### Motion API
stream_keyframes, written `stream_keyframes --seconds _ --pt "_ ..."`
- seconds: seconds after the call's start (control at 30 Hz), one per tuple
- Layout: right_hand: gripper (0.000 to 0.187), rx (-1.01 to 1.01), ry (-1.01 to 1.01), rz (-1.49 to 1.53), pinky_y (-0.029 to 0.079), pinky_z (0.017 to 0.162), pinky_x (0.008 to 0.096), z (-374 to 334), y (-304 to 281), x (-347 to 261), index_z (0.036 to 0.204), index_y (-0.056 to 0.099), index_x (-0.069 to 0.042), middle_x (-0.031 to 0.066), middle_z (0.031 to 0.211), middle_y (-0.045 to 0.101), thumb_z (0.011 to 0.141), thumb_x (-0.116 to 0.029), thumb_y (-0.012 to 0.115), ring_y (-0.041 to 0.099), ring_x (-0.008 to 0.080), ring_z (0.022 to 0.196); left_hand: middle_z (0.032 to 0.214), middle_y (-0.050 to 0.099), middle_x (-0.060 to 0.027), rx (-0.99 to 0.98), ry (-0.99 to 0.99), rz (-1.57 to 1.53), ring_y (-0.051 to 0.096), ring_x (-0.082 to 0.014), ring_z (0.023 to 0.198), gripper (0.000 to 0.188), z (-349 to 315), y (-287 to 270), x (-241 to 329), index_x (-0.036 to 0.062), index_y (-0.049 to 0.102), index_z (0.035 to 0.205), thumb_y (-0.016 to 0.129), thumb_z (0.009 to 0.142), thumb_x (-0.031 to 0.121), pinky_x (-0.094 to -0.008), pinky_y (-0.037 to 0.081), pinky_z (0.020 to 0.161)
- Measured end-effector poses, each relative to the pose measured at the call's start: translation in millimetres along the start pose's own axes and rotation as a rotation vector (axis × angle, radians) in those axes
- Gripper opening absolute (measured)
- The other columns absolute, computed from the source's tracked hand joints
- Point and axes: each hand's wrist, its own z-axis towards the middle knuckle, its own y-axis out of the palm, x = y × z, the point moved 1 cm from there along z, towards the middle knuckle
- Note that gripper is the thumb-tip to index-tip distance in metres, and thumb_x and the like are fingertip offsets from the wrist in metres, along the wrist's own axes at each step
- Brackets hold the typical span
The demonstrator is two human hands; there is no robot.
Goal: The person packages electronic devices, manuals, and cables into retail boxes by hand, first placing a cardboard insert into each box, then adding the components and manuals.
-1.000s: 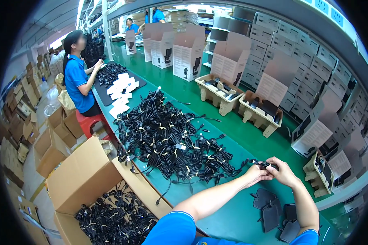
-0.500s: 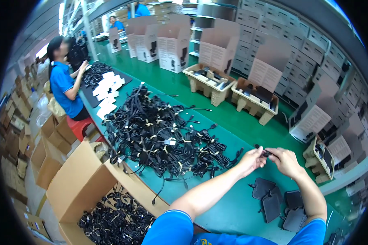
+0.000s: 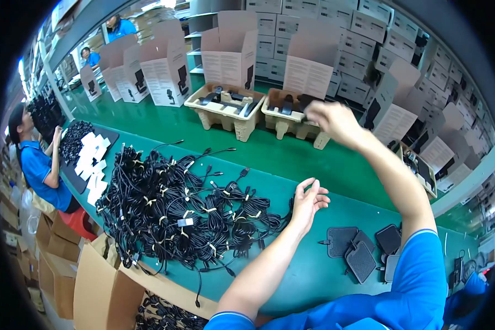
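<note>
My left hand (image 3: 309, 204) hovers above the green bench with fingers apart and nothing in it. It is nearest to the large heap of black cables (image 3: 187, 206), bundled with pale ties, on its left. My right hand (image 3: 335, 122) reaches out over the right-hand moulded pulp tray (image 3: 278, 122), its fingers curled together and slightly blurred. Something small and dark shows at the fingertips, but I cannot make out what it is. Black parts lie in that tray, partly covered by the hand. Near my right arm are several flat black pads (image 3: 362, 262) with short leads.
Another pulp tray (image 3: 242, 114) stands to the left, with open printed boxes (image 3: 228, 63) behind. A third tray (image 3: 428, 179) sits at far right. Below the bench edge, a cardboard carton (image 3: 102, 280) holds more cables. A co-worker (image 3: 41, 165) sits at left near white cards (image 3: 93, 157).
My hands have separated from around a small black item. The right has moved forward and left over the tray; the left has opened. The view has turned to the right.
</note>
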Motion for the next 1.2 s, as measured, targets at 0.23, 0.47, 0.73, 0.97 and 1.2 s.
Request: stream_keyframes --seconds 0.23,0.47,0.73,0.97,1.2 --pt "0.021 -0.053 0.352 -0.035 0.046 0.061 0.0365 107.2 23.8 26.7 0.093 0.06 -0.003 0.01 0.077 0.063 0.083 -0.018 0.05 0.059 0.0268 0.069 0.086 0.051 -0.013 -0.056 -0.019 0.072 0.054 -0.0146 0.065 0.043 3.6 -0.4 -5.3 0.0001 0.029 0.119 0.052 0.089 0.02 -0.0234 0.046 0.056" --pt "0.021 -0.243 0.313 -0.275 0.047 0.061 0.0379 151.3 72.3 15.7 0.087 0.061 0.001 0.0121 0.078 0.063 0.081 -0.015 0.049 0.059 0.0269 0.069 0.087 0.052 -0.0143 -0.047 -0.016 0.109 0.054 -0.0162 0.068 0.043 6.2 -4.7 -4.4 -0.0011 0.028 0.12 0.051 0.09 0.019 -0.0254 0.046 0.059" --pt "0.022 -0.351 0.396 -0.206 0.048 0.063 0.039 166.5 86.7 26.9 0.076 0.063 0.004 0.0175 0.081 0.063 0.078 -0.009 0.045 0.058 0.0308 0.07 0.087 0.052 -0.0143 -0.051 -0.006 0.139 0.054 -0.0165 0.068 0.04 9.3 -5.1 -8.0 -0.0017 0.029 0.119 0.05 0.09 0.016 -0.0257 0.046 0.06" --pt "0.023 -0.13 0.42 -0.292 0.048 0.064 0.0394 155.7 97.0 25.8 0.079 0.06 0.006 0.019 0.079 0.062 0.079 -0.009 0.042 0.059 0.0309 0.069 0.087 0.052 -0.0136 -0.051 0.009 0.165 0.054 -0.0162 0.067 0.037 7.2 -8.6 -6.4 -0.0022 0.031 0.117 0.049 0.09 0.015 -0.0251 0.046 0.059" --pt "0.025 0.318 0.675 -0.162 0.048 0.061 0.0372 157.4 160.6 66.1 0.084 0.058 0.007 0.0173 0.077 0.061 0.083 -0.013 0.041 0.059 0.0284 0.066 0.083 0.052 -0.0122 -0.05 0.01 0.154 0.054 -0.0151 0.063 0.033 9.9 -2.1 -14.8 -0.0025 0.034 0.113 0.049 0.089 0.013 -0.0239 0.046 0.054"
